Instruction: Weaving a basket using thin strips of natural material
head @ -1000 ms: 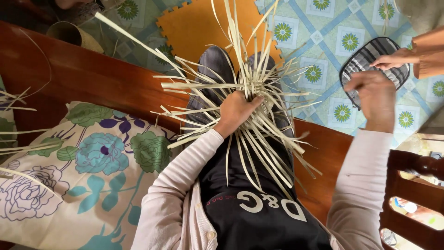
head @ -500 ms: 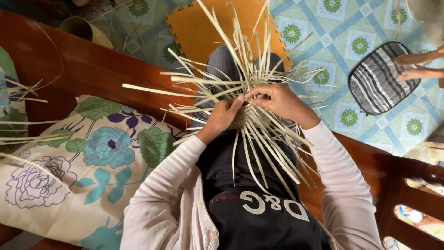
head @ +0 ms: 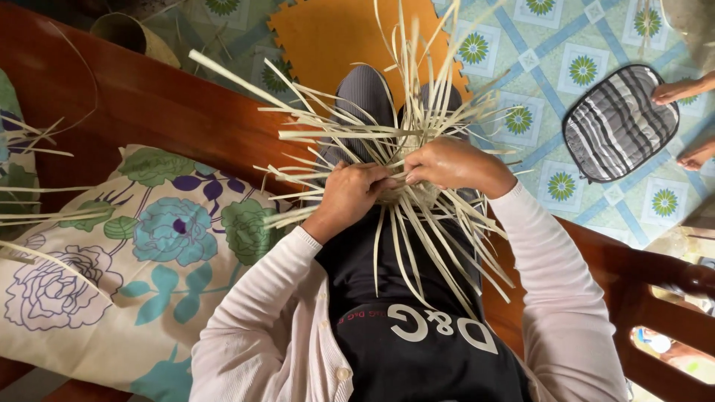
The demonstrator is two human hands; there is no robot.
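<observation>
Over your lap, your left hand [head: 348,195] and right hand [head: 447,165] both pinch the woven centre of the pale straw strips [head: 402,195], beside the floral cushion [head: 149,246] on the wooden bench [head: 149,104].

My two hands hid the woven centre [head: 406,195] of the strips. The frame's right edge cut off another person's feet [head: 689,119], and its left edge cropped the floral cushion [head: 112,260].
</observation>
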